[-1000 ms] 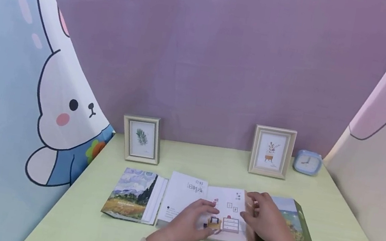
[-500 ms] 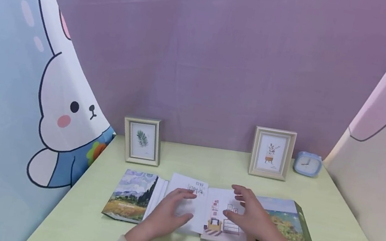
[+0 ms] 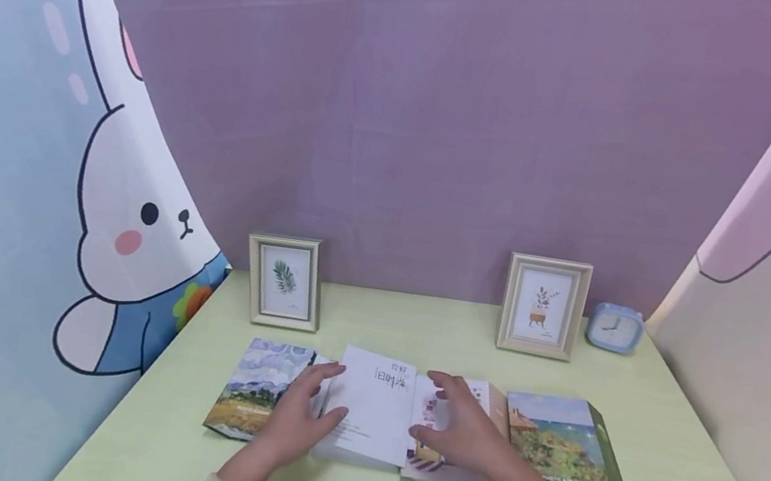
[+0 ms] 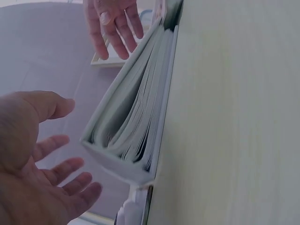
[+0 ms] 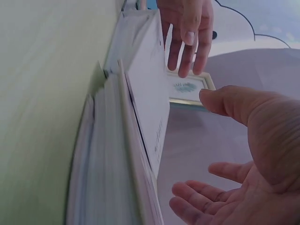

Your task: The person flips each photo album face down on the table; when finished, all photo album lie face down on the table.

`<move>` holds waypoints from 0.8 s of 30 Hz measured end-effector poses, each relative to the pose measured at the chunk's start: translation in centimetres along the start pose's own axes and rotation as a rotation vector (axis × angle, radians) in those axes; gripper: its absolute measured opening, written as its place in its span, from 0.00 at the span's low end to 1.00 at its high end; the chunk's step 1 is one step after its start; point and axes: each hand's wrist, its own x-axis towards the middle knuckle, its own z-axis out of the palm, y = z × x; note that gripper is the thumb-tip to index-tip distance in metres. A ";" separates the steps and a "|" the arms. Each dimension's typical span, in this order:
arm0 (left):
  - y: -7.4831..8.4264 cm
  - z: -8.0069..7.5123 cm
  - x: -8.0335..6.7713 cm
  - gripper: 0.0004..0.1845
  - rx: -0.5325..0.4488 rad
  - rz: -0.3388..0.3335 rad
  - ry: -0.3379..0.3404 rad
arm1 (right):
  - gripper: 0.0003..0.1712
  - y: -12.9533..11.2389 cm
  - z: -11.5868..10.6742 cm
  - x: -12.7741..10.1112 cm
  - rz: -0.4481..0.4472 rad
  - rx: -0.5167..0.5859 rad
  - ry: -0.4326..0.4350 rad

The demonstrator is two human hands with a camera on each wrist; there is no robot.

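Observation:
A white photo album (image 3: 369, 410) with dark lettering lies between my hands, its cover slightly raised in the right wrist view. My left hand (image 3: 296, 421) hovers at its left side, over the edge of a landscape-painting album (image 3: 251, 396). Above an album with furniture drawings (image 3: 450, 474), just right of the white one, is my right hand (image 3: 468, 434). In the left wrist view my left hand (image 4: 51, 164) has spread fingers, apart from the page edges (image 4: 136, 108). The right wrist view shows my right hand (image 5: 243, 159) with relaxed fingers and nothing in its grasp.
Another painted album (image 3: 558, 461) lies at the right of the row. Behind stand a leaf-picture frame (image 3: 283, 281), a plant-picture frame (image 3: 544, 306) and a blue clock (image 3: 615, 327). A purple curtain (image 3: 404, 126) backs the pale green table (image 3: 410, 324).
Both hands have moved left, from the album with furniture drawings to the white album. My right hand has left the drawing album's right edge. The albums have stayed nearly in place.

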 end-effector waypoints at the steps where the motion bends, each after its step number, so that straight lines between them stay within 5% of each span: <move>1: -0.1 -0.1 -0.1 0.33 -0.030 -0.023 -0.001 | 0.54 0.0 0.2 0.1 -0.014 0.000 -0.010; 10: -1.2 -0.5 -0.7 0.36 -0.132 -0.187 -0.051 | 0.55 -0.4 2.2 0.8 -0.076 -0.036 -0.089; 24: -1.9 -0.8 -1.0 0.38 -0.093 -0.282 -0.165 | 0.50 -2.0 4.4 1.1 -0.054 -0.137 -0.114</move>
